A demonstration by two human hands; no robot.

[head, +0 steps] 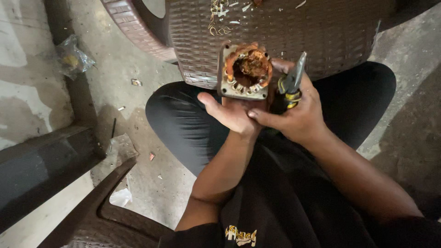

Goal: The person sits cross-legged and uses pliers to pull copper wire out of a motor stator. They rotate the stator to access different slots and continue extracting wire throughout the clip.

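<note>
fingers [216, 103] of the left hand [234, 115] curl shut under a rusty square motor stator [245, 71], propping its open copper-wound face up over the lap, while the right hand [298, 115] closes around yellow-handled pliers [292, 80] just beside it, above a brown woven chair [294, 32]

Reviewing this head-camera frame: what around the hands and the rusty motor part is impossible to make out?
- Underside of the rusty square motor stator with copper windings: covered by the left hand, head view.
- Handles of the yellow-and-black pliers: hidden inside the right hand.
- Brown woven plastic chair: cut off by the top edge.
- Small scraps on the concrete floor: too small to identify.
</note>
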